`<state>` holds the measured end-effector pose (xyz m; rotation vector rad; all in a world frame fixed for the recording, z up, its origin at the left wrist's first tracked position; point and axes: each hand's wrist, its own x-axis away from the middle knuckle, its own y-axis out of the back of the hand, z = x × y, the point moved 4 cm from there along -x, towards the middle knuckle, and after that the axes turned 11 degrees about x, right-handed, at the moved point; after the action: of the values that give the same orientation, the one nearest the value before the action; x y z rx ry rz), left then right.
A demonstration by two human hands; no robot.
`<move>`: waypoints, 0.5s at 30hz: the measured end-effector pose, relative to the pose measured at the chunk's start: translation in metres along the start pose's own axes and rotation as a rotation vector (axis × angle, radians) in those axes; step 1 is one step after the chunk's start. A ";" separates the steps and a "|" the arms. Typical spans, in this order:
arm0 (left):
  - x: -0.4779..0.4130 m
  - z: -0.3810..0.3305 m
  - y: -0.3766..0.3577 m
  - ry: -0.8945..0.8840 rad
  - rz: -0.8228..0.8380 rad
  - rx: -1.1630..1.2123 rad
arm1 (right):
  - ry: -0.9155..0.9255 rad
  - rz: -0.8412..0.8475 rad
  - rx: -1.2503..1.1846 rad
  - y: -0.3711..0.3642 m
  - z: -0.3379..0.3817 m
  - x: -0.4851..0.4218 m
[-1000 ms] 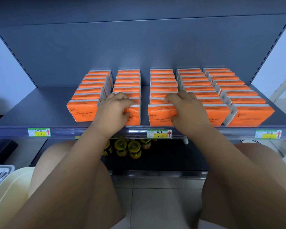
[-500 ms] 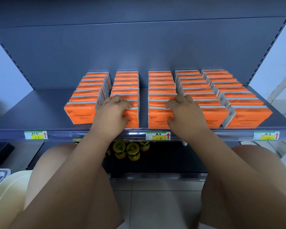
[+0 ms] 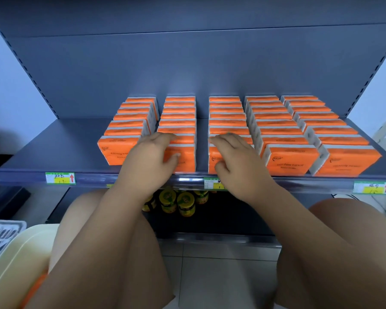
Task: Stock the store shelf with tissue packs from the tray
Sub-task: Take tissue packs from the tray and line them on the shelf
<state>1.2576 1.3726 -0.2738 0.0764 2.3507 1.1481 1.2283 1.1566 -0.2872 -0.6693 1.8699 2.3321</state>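
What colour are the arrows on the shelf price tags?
Red arrows; the head view shows them.

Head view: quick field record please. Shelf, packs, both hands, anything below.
shelf: dark grey, upper level
tissue packs: orange, five rows running front to back
left hand: fingers over the top and thumb on the face of the second-row front pack, counted from the left
right hand: same hold on the third-row front pack
price tags: three on the shelf edge, the middle one partly hidden
jars: cluster on the lower level
tray: white, slotted, lower left, contents not visible
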 end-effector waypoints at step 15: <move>0.173 0.068 0.113 0.343 -0.326 -0.443 | 0.319 -0.136 -0.338 -0.033 0.237 -0.011</move>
<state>1.1212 1.5402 -0.2965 -0.6807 2.2068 1.5705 1.1820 1.3911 -0.2754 -1.2280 1.4749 2.5962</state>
